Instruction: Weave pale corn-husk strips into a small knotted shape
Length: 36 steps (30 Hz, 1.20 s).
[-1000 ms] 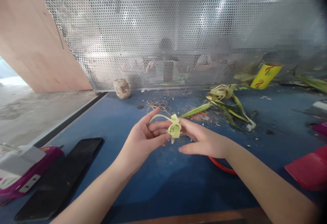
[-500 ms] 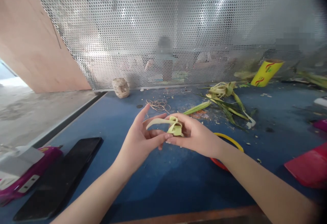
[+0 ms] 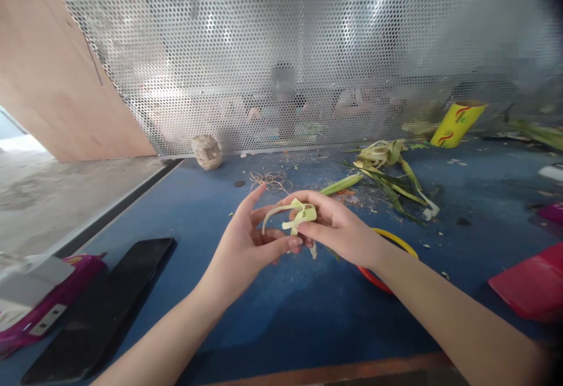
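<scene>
A small folded piece of pale green leaf strips (image 3: 303, 214) is held between my two hands above the blue table (image 3: 281, 321). One long strip curls out of it to the left, and a pale end hangs below. My right hand (image 3: 341, 224) grips the folded part with its thumb in front and fingers behind. My left hand (image 3: 246, 242) has its thumb and lower fingers closed on the strips' lower left side, while its index finger points up. The fingers hide part of the folded piece.
Behind lie tangled string (image 3: 271, 182), a pale rock (image 3: 206, 152) and loose leaves (image 3: 380, 166). A yellow cylinder (image 3: 458, 125) leans near the perforated metal screen (image 3: 246, 40). A phone (image 3: 103, 310) and purple power strip (image 3: 65, 292) are left; a yellow-red ring (image 3: 396, 238) and red object (image 3: 534, 286) right.
The folded leaf piece has turned in my hands, so a short strip end now shows at its front left and a pale tail below. My right thumb has moved up onto it.
</scene>
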Available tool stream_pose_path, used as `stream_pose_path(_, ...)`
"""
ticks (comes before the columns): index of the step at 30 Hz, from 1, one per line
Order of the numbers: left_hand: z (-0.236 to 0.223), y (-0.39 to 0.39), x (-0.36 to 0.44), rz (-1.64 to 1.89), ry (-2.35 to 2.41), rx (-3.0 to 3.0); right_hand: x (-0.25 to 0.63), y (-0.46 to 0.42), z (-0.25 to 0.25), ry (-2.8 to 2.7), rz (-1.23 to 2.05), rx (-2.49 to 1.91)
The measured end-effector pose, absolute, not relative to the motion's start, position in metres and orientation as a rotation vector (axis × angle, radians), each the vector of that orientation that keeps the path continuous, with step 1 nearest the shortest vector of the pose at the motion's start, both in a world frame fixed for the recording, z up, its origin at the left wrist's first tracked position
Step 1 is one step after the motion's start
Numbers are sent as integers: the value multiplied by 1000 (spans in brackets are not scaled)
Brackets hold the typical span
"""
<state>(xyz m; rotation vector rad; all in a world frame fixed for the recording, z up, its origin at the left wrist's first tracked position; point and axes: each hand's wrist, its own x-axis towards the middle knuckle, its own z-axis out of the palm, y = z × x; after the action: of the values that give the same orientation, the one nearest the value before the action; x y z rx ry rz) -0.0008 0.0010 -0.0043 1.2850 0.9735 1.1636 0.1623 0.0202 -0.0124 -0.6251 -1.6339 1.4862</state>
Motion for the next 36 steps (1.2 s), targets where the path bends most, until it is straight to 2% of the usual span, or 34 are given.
stream_pose_path(5,-1,-5,3,1267,987,1353,163,22,-15,-1615,1500,-614)
stream_pose_path(9,-6,-5,-2,1425,976,1667,162,23,-18,-1613,1520,-578)
stream_pose_path(13,-9,-7,-6,1436,1068,1965,162,22,-20,-1646,1530,-528)
stream_pose_path(20,-4,-10,3,1540,1017,1647,163,22,-18,-1611,1506,-552)
stream_pose_path(24,-2,-7,3,1484,1011,1630,163,23,-16,-1583,1514,-541)
stream_pose_path(29,3,-9,4,1616,998,1600,163,26,-21,-1556,1514,-516)
stream_pose_path(36,7,-11,4,1632,977,1574,164,27,-24,-1504,1580,-482)
